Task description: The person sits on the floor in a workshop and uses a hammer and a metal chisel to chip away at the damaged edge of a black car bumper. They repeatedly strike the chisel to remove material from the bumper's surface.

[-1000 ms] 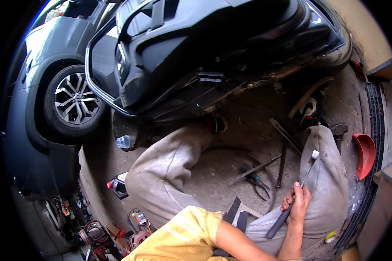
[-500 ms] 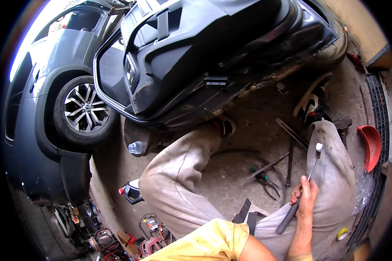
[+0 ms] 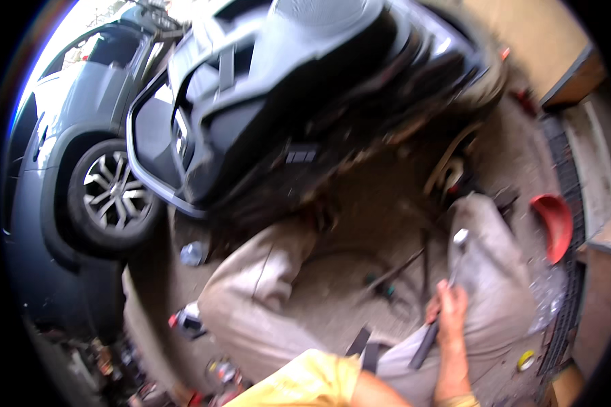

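Observation:
My right hand is closed around the dark grip of a hammer, above my right thigh. The hammer's thin metal shaft points away from me and ends in a small whitish head near my right knee. My left hand is out of view; only the yellow sleeve and part of the bare left arm show at the lower edge. Between my legs, pliers with green on the handles and a long metal bar lie on the ground, smeared by motion.
A removed car door panel or shell fills the space ahead. To the left stands a dark car with a wheel. At right are a red curved piece, clear plastic and a tape roll. A bottle lies beside my left leg.
The whole view has shifted and blurred, with most things now further left in it. My right hand still grips the hammer in much the same pose over the thigh.

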`<state>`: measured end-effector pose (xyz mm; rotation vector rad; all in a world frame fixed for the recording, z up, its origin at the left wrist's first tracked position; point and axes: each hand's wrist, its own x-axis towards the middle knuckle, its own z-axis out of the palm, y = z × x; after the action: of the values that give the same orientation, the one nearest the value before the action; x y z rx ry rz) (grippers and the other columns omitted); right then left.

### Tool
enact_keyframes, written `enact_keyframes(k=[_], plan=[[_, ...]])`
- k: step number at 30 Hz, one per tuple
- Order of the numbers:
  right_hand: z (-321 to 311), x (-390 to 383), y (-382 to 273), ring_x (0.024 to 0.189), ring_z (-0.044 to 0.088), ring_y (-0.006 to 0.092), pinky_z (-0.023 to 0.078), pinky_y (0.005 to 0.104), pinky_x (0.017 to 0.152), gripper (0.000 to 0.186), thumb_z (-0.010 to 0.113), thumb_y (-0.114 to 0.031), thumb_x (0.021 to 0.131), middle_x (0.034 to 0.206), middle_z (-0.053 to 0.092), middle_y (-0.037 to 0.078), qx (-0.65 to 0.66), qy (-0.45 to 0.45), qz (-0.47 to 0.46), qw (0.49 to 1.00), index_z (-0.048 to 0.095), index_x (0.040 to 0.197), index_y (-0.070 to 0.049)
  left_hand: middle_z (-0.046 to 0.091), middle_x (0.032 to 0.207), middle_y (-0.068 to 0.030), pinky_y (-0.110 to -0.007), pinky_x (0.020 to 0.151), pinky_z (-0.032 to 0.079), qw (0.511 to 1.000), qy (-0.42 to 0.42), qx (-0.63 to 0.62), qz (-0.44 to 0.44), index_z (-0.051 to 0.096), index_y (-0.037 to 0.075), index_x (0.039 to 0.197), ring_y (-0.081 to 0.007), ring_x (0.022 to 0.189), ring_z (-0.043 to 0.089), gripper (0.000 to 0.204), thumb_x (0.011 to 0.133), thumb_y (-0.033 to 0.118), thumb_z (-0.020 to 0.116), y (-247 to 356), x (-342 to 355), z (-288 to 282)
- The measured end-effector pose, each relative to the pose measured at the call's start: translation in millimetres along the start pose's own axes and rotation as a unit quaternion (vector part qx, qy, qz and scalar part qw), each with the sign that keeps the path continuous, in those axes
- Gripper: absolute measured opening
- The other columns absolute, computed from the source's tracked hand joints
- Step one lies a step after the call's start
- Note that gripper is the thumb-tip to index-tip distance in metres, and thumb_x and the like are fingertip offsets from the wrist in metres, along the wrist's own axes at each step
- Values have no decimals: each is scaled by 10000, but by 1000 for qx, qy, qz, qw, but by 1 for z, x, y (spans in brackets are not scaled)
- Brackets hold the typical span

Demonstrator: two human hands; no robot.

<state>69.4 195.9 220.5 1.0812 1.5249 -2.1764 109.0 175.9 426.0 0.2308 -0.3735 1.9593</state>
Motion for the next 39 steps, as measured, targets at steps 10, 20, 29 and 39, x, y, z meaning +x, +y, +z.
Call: enact_keyframes(k=[10,20,29,39], plan=[[-6,43,45,426,493,151,466,303,544,231,602,-270,888,604,562,89,-31,56,-92,994,529,828,-58,458,684,-86,-299,435,386,974,129,120,144,497,65,872,-178,500,422,210,902,243,603,98,-35,-31],[-3,-26,-18,372,398,134,375,292,362,318,463,-325,958,485,380,23,214,-230,-50,948,426,734,-101,472,795,-34,-257,564,387,815,349,207,413,515,72,927,-146,663,439,99,836,45,544,218,-150,-99],[-10,-19,-18,403,410,117,381,271,392,302,487,-309,948,519,370,3,212,-107,35,971,456,774,-63,556,741,-43,-290,538,441,623,681,302,239,605,24,983,-137,586,509,117,880,67,569,241,-224,-265],[-9,-5,-27,388,399,116,379,270,384,292,481,-297,952,513,366,3,212,-76,75,971,448,772,-70,589,1024,-141,-439,809,488,102,482,831,-256,572,37,977,-335,1017,548,311,740,193,697,190,-201,-329]])
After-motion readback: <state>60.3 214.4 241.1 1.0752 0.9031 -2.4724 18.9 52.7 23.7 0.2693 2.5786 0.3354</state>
